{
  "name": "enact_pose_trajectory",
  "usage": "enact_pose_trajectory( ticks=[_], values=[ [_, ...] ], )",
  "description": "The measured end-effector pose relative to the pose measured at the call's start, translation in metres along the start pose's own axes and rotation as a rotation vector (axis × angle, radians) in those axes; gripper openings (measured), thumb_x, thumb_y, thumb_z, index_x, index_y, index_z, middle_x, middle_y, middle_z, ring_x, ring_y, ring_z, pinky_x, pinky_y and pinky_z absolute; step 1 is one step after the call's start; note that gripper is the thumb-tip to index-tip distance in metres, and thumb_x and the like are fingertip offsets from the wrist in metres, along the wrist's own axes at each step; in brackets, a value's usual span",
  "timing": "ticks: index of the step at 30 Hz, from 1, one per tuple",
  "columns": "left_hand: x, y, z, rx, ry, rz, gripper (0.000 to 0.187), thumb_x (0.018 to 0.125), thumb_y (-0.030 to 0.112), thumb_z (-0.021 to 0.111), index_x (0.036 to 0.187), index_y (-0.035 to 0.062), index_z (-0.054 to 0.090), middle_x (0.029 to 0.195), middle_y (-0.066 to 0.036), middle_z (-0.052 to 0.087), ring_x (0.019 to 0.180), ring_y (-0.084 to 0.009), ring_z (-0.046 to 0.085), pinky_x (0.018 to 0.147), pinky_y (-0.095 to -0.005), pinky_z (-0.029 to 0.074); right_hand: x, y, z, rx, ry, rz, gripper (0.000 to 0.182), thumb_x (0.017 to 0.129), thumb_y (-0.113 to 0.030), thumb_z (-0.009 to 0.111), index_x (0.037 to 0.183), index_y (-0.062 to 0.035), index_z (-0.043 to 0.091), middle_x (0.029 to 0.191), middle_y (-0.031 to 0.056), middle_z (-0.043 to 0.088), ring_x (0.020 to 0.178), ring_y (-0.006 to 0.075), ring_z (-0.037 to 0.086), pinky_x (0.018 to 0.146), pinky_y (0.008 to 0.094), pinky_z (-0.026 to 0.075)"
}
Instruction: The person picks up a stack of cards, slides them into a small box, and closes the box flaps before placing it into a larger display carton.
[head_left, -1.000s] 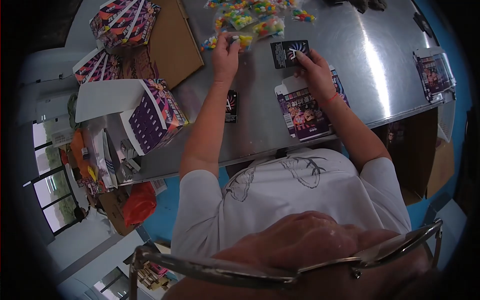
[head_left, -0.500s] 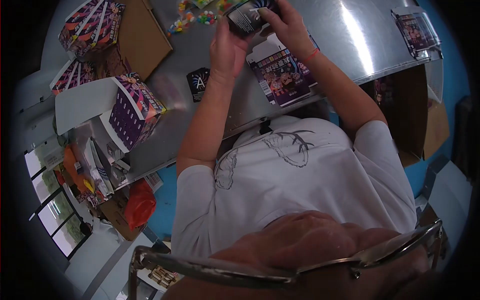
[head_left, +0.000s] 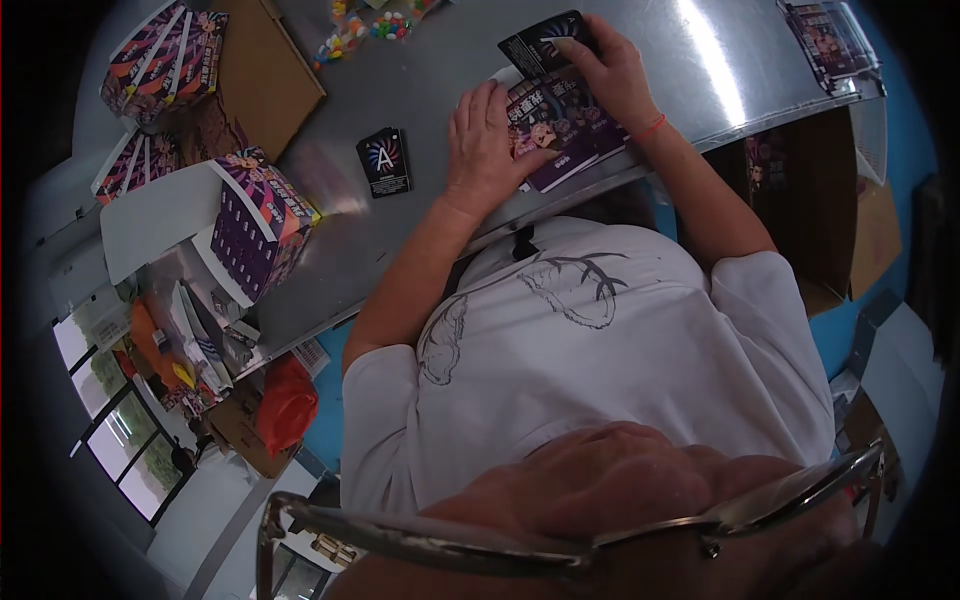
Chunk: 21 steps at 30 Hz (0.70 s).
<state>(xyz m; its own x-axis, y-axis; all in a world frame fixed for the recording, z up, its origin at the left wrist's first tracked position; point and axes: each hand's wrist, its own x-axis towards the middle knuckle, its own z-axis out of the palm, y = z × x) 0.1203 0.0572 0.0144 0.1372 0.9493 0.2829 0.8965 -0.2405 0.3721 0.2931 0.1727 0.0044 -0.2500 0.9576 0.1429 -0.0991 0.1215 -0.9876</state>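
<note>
1. now the left hand (head_left: 487, 140) lies flat, fingers spread, on the near-left part of the purple printed flat cardboard box (head_left: 560, 125); it presses the box and does not grip it.
2. the right hand (head_left: 612, 70) pinches a small black card with a white swirl mark (head_left: 540, 45) between thumb and fingers, at the far edge of the purple box.
3. the purple box rests on the shiny steel table (head_left: 450, 230), close to the near edge, directly in front of the person. its long axis runs from near-right to far-left, and the black card lies just beyond its far end. the right hand is the nearer one to that end.
4. a second black card with a letter "a" (head_left: 384, 160) lies alone on the table, to the left of the left hand, a little apart.
5. small bags of colourful candies (head_left: 370, 25) lie at the far edge, and a purple open display carton (head_left: 262, 220) stands well to the left.
6. half a second ago both hands held the black card up above the box; now the left hand is down on the box and only the right keeps the card.
</note>
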Motion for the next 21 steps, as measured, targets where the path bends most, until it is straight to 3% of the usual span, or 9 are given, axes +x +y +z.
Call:
enact_pose_trajectory(
  ticks=[4, 6, 10, 13, 18, 21],
  values=[
    [0.010, -0.016, -0.006, -0.045, -0.096, -0.084, 0.084, 0.067, 0.045, 0.080, 0.130, 0.0014, 0.046, 0.134, -0.019, 0.043, 0.127, -0.0383, 0.037, 0.108, -0.0463, 0.028, -0.010, 0.001, 0.005, -0.122, 0.024, -0.005, 0.022, 0.090, -0.012, 0.063, 0.108, 0.0002, 0.060, 0.086, 0.0060, 0.068, 0.068, 0.0073, 0.064, 0.059, 0.0239, 0.054],
    [0.012, -0.028, -0.009, -0.018, -0.150, -0.061, 0.084, 0.067, 0.044, 0.081, 0.131, 0.0031, 0.047, 0.131, -0.018, 0.045, 0.122, -0.0366, 0.041, 0.106, -0.0466, 0.030, -0.009, 0.005, 0.010, -0.080, 0.047, 0.007, 0.020, 0.089, -0.009, 0.063, 0.107, -0.0007, 0.059, 0.084, 0.0090, 0.068, 0.067, 0.0170, 0.068, 0.060, 0.0308, 0.055],
    [0.015, -0.026, -0.013, 0.011, -0.115, -0.053, 0.077, 0.066, 0.042, 0.082, 0.126, 0.0062, 0.051, 0.124, -0.015, 0.049, 0.116, -0.0349, 0.045, 0.100, -0.0466, 0.035, -0.007, 0.002, 0.015, -0.169, 0.006, -0.112, 0.021, 0.088, -0.009, 0.063, 0.107, -0.0011, 0.059, 0.083, 0.0100, 0.068, 0.067, 0.0198, 0.067, 0.060, 0.0325, 0.054],
    [0.017, -0.020, -0.015, -0.028, -0.105, -0.125, 0.065, 0.065, 0.034, 0.083, 0.118, 0.0083, 0.055, 0.116, -0.011, 0.053, 0.109, -0.0328, 0.047, 0.094, -0.0467, 0.038, -0.003, -0.003, 0.019, -0.263, -0.034, -0.234, 0.021, 0.088, -0.008, 0.063, 0.107, -0.0015, 0.058, 0.083, 0.0109, 0.067, 0.068, 0.0226, 0.067, 0.061, 0.0342, 0.054],
    [0.016, -0.029, -0.008, -0.076, 0.025, 0.067, 0.044, 0.070, 0.009, 0.073, 0.111, 0.0096, 0.057, 0.103, -0.011, 0.054, 0.098, -0.0313, 0.051, 0.083, -0.0406, 0.045, 0.005, -0.017, 0.024, -0.421, -0.107, -0.445, 0.022, 0.087, -0.008, 0.063, 0.107, -0.0021, 0.058, 0.082, 0.0124, 0.067, 0.068, 0.0272, 0.067, 0.062, 0.0371, 0.054],
    [0.016, -0.029, -0.005, -0.136, 0.145, 0.091, 0.031, 0.073, 0.004, 0.070, 0.103, 0.0079, 0.061, 0.099, -0.011, 0.052, 0.092, -0.0297, 0.051, 0.080, -0.0381, 0.045, 0.010, -0.025, 0.024, -0.521, -0.148, -0.571, 0.022, 0.086, -0.007, 0.062, 0.107, -0.0025, 0.058, 0.082, 0.0133, 0.067, 0.069, 0.0300, 0.067, 0.062, 0.0388, 0.054]
  ],
)
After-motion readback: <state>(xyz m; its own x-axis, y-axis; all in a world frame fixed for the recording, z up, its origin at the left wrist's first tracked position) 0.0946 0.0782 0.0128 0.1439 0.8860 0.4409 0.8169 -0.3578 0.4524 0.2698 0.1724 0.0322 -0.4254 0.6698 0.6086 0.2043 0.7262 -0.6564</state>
